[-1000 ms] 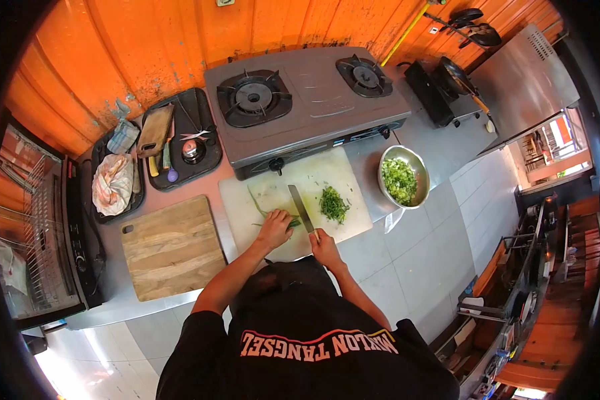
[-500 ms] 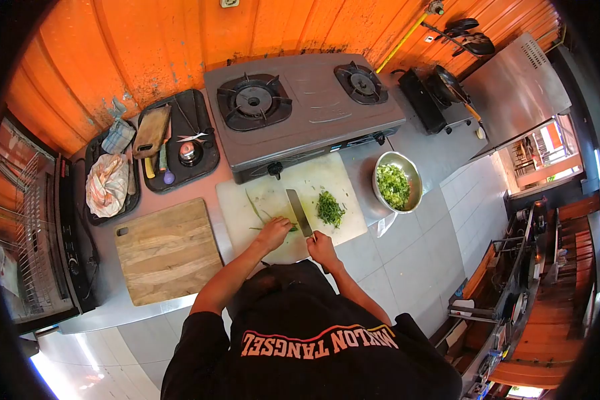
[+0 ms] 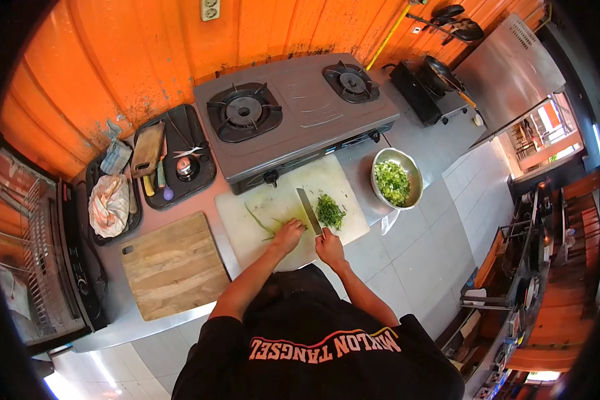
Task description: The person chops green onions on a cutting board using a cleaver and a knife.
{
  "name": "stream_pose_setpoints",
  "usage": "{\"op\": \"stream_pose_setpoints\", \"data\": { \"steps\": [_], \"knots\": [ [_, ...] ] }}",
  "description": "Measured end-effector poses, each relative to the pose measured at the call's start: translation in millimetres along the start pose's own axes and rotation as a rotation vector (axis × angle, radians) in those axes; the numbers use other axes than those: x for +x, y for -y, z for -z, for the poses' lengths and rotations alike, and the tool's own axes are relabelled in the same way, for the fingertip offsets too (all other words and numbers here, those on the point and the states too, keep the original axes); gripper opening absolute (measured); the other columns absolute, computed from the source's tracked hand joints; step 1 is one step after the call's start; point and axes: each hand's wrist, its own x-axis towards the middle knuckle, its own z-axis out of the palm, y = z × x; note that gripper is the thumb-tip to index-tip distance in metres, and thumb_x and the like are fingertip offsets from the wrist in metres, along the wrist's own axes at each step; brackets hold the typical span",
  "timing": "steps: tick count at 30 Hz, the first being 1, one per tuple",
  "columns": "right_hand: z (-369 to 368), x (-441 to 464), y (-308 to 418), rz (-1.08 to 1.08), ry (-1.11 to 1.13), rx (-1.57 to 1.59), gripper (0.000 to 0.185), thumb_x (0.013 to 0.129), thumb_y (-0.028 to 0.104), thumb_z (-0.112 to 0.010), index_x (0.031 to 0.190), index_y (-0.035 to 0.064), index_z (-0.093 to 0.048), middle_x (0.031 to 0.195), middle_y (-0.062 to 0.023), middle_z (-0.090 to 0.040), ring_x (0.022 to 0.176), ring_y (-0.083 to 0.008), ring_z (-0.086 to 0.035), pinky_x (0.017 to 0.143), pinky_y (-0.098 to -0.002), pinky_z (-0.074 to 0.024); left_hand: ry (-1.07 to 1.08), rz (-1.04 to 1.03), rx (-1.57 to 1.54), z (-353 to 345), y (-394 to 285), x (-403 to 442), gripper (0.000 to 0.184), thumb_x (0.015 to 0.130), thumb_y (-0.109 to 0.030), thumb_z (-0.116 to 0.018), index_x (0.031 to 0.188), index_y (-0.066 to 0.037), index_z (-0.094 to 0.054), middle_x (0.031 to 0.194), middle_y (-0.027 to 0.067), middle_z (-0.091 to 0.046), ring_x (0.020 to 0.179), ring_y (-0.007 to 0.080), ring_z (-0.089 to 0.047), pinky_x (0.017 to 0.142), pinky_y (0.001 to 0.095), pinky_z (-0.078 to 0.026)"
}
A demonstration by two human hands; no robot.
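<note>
My right hand [image 3: 330,245] grips the handle of a knife [image 3: 309,212], its wide blade pointing away from me over the white cutting board [image 3: 237,223]. Just left of the blade, my left hand [image 3: 289,235] is closed, fingers bent, over green onion stalks whose ends show near the fingertips. Loose green onion strands [image 3: 255,215] lie on the board to the left of that hand. Right of the blade sits a small pile of chopped greens [image 3: 330,213]. A metal bowl [image 3: 417,190] holding cut green vegetables stands beyond the board's right edge.
A wooden board [image 3: 173,267] lies to the left. Behind the white board stands a two-burner stove [image 3: 300,100]. Black trays at the back left hold a crumpled plastic bag [image 3: 109,207], scissors [image 3: 187,153] and a small wooden board [image 3: 148,150]. A pan [image 3: 440,75] is at the back right.
Both hands and the knife have shifted slightly right over the board. My left hand is a little nearer the chopped pile. The camera view has tilted a bit.
</note>
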Motion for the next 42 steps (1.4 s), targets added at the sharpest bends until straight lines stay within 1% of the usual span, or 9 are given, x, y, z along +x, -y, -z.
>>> {"op": "stream_pose_setpoints", "data": {
  "steps": [8, 10, 16, 20, 27, 31, 33, 37, 42],
  "knots": [
    [-7.6, -4.4, -13.6, 0.055, 0.08, 0.068, 0.018, 0.084, 0.013, -0.053, 0.094, -0.0023, -0.052, 0.066, -0.0275, -0.06, 0.064, -0.0482, -0.06, 0.058, -0.0556, -0.0475, 0.105, -0.021, -0.054, 8.9, 7.1, 1.3, 0.015, 0.081, -0.008, -0.058, 0.09, 0.0, -0.066, 0.092, 0.0139, -0.061, 0.089, 0.0304, -0.06, 0.082, 0.0393, -0.049],
    [-10.6, -4.4, -16.5, 0.115, 0.097, 0.011, 0.023, 0.085, 0.017, -0.053, 0.098, -0.002, -0.05, 0.067, -0.0277, -0.06, 0.065, -0.0486, -0.06, 0.06, -0.057, -0.0474, 0.193, 0.387, -0.421, -31.9, 21.5, -7.8, 0.024, 0.084, -0.017, -0.056, 0.101, -0.001, -0.061, 0.098, 0.0183, -0.06, 0.096, 0.0364, -0.058, 0.087, 0.0432, -0.046],
    [-6.9, -2.0, -12.6, 0.042, 0.137, 0.082, 0.025, 0.086, 0.019, -0.054, 0.095, -0.004, -0.049, 0.068, -0.026, -0.061, 0.067, -0.0469, -0.061, 0.062, -0.0546, -0.0485, 0.109, -0.039, -0.149, -8.0, 17.1, -8.3, 0.023, 0.083, -0.015, -0.057, 0.102, -0.003, -0.064, 0.104, 0.0167, -0.061, 0.102, 0.0356, -0.057, 0.09, 0.0435, -0.045],
    [-4.7, 4.2, -24.1, 0.105, 0.041, 0.154, 0.023, 0.084, 0.02, -0.055, 0.082, -0.0024, -0.052, 0.065, -0.0259, -0.059, 0.065, -0.0458, -0.06, 0.058, -0.0531, -0.0472, -0.034, 0.079, -0.081, 27.3, -13.7, 6.3, 0.021, 0.078, -0.012, -0.063, 0.097, -0.004, -0.067, 0.103, 0.0149, -0.061, 0.098, 0.0333, -0.057, 0.091, 0.0429, -0.045],
    [-12.9, -4.3, -17.4, 0.136, 0.159, -0.008, 0.05, 0.081, 0.012, -0.052, 0.131, 0.0084, -0.047, 0.095, -0.0256, -0.06, 0.087, -0.0434, -0.06, 0.077, -0.0514, -0.0496, -0.239, 0.486, -0.908, 193.5, -103.2, 12.0, 0.02, 0.086, -0.009, -0.069, 0.104, -0.002, -0.067, 0.093, 0.0088, -0.069, 0.083, 0.0108, -0.065, 0.075, 0.024, -0.051],
    [-26.8, -7.0, -19.6, 0.111, 0.216, -0.062, 0.054, 0.079, 0.007, -0.052, 0.132, 0.0087, -0.043, 0.114, -0.0271, -0.051, 0.103, -0.0465, -0.053, 0.084, -0.0527, -0.0469, -0.443, -0.018, -0.984, 299.8, -129.6, -7.3, 0.034, 0.089, -0.021, -0.066, 0.118, -0.004, -0.062, 0.111, 0.0187, -0.063, 0.103, 0.0281, -0.06, 0.084, 0.0361, -0.05],
    [-28.7, -10.0, -14.2, 0.054, 0.194, -0.025, 0.055, 0.078, 0.008, -0.054, 0.132, 0.0073, -0.043, 0.117, -0.0288, -0.047, 0.105, -0.0475, -0.051, 0.085, -0.0536, -0.0461, -0.778, -0.046, -1.037, 358.0, -189.3, -3.8, 0.027, 0.09, -0.031, -0.062, 0.103, -0.008, -0.057, 0.093, 0.0128, -0.056, 0.083, 0.0258, -0.056, 0.07, 0.0369, -0.049],
    [-8.9, -15.6, 2.5, 0.132, 0.182, -0.174, 0.059, 0.073, 0.011, -0.059, 0.129, 0.0029, -0.045, 0.12, -0.0323, -0.041, 0.111, -0.0484, -0.045, 0.091, -0.056, -0.041, -1.041, -0.696, -0.99, 426.5, -272.8, 8.9, 0.058, 0.087, -0.047, -0.063, 0.13, -0.011, -0.047, 0.138, 0.0172, -0.042, 0.122, 0.0312, -0.045, 0.101, 0.0592, -0.034],
    [-10.3, -28.7, -16.2, 0.255, -0.092, -0.101, 0.062, 0.071, 0.013, -0.061, 0.129, -0.0004, -0.044, 0.124, -0.0326, -0.039, 0.117, -0.0482, -0.037, 0.097, -0.0581, -0.0323, -0.803, -1.034, -1.197, 437.5, -313.4, 19.5, 0.057, 0.089, -0.028, -0.063, 0.141, -0.018, -0.041, 0.144, 0.0138, -0.038, 0.113, 0.0263, -0.055, 0.102, 0.0695, -0.017]
  ]
}}
